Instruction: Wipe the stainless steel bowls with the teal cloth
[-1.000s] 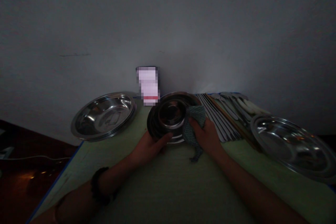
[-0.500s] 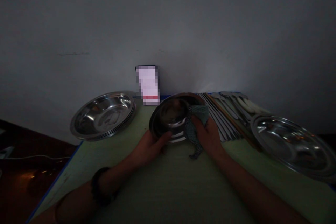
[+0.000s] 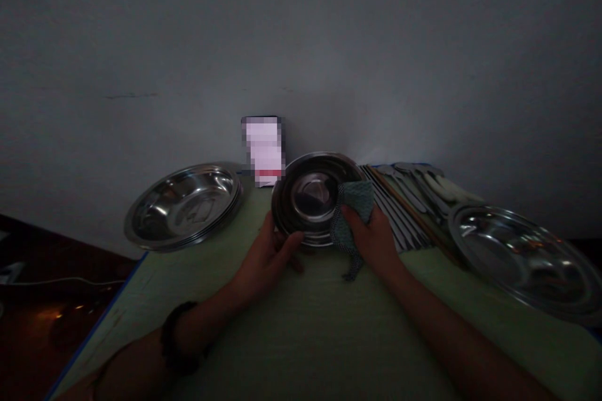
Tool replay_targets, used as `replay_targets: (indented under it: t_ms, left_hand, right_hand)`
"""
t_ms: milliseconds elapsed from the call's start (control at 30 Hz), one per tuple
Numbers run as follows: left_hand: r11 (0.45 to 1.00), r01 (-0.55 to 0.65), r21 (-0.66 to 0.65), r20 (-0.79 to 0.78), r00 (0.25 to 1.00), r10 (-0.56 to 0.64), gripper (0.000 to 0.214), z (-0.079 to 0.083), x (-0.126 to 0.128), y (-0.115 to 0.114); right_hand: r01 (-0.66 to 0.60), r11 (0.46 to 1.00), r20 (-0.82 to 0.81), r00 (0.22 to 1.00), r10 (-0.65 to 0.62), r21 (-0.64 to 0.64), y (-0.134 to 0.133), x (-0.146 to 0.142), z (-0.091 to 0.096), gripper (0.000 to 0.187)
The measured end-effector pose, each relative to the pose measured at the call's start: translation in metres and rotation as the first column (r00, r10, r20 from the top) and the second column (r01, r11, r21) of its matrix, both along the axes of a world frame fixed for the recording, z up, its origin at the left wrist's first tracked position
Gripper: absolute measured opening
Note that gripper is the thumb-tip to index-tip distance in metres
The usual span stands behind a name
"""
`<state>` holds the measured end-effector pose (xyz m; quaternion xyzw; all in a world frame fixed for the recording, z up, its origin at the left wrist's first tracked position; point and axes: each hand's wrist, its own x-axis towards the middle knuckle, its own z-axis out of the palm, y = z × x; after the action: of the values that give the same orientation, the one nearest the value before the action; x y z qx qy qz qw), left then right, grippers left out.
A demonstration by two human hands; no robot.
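Held tilted steel bowl (image 3: 313,197) by its lower rim with left hand (image 3: 263,260) fingers; pinched cloth (image 3: 353,208) against it with right hand (image 3: 372,237). Seemed light, rigid, slick.

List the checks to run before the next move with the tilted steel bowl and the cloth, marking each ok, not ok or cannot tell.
1. Left hand grips the round steel bowl at its lower rim: ok.
2. Right hand presses the blue-green knitted cloth on the bowl's right side: ok.
3. Bowl's lower edge rests on the pale green table: cannot tell.
4. Bowl's surface is clean and dry: cannot tell, too dark.
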<state>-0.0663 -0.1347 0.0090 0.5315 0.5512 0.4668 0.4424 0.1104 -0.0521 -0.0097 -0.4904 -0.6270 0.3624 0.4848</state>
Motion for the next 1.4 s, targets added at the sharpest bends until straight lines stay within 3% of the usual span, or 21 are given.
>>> replay_targets:
  t_ms: [233,467,633,733,833,900,1067,1200,1333,1400]
  left_hand:
    - [0.997,-0.059,-0.049,0.139,0.988,0.065,0.041,-0.003,0.002,-0.001]
    - [0.999,0.023,-0.048,0.232,0.973,-0.011,0.037,-0.005,-0.001,0.003]
    - [0.999,0.020,-0.050,0.209,0.978,-0.009,0.040,-0.005,0.001,0.001]
    - [0.985,-0.115,0.128,0.087,0.991,0.104,0.029,-0.004,0.000,0.000]
    - [0.868,-0.234,0.438,-0.030,0.961,0.273,0.019,-0.005,-0.003,-0.001]
    - [0.834,-0.221,0.506,-0.080,0.950,0.300,0.013,-0.006,-0.005,-0.002]
    - [0.952,-0.126,0.278,-0.102,0.982,0.159,0.012,-0.011,-0.010,0.004]
    - [0.987,-0.069,0.144,-0.048,0.996,0.077,0.013,-0.012,-0.012,0.009]
    - [0.961,-0.136,0.240,-0.056,0.987,0.153,0.016,-0.012,-0.010,0.009]
    - [0.890,-0.205,0.407,-0.064,0.966,0.252,0.027,-0.013,-0.009,0.007]
  right_hand:
    - [0.052,0.990,-0.046,0.998,-0.046,0.133,-0.003,-0.001,0.000,0.028]
    - [-0.037,0.997,-0.037,0.999,0.039,0.066,-0.002,-0.001,-0.001,0.030]
    - [-0.023,0.990,-0.059,0.998,0.031,0.140,-0.002,-0.002,-0.001,0.024]
    - [0.022,0.986,-0.111,0.994,-0.003,0.166,-0.002,-0.003,-0.001,0.023]
    - [0.042,0.984,-0.113,0.993,-0.023,0.170,-0.002,-0.002,0.000,0.023]
    - [0.049,0.983,-0.112,0.993,-0.030,0.176,-0.001,-0.002,-0.001,0.022]
    - [0.069,0.990,-0.134,0.990,-0.053,0.120,0.003,0.000,-0.003,0.022]
    - [0.061,0.992,-0.104,0.993,-0.049,0.111,0.004,0.000,-0.003,0.022]
    - [0.047,0.981,-0.081,0.996,-0.032,0.190,0.001,-0.001,-0.003,0.021]
    - [0.060,0.974,-0.061,0.997,-0.048,0.218,-0.001,-0.001,-0.003,0.021]
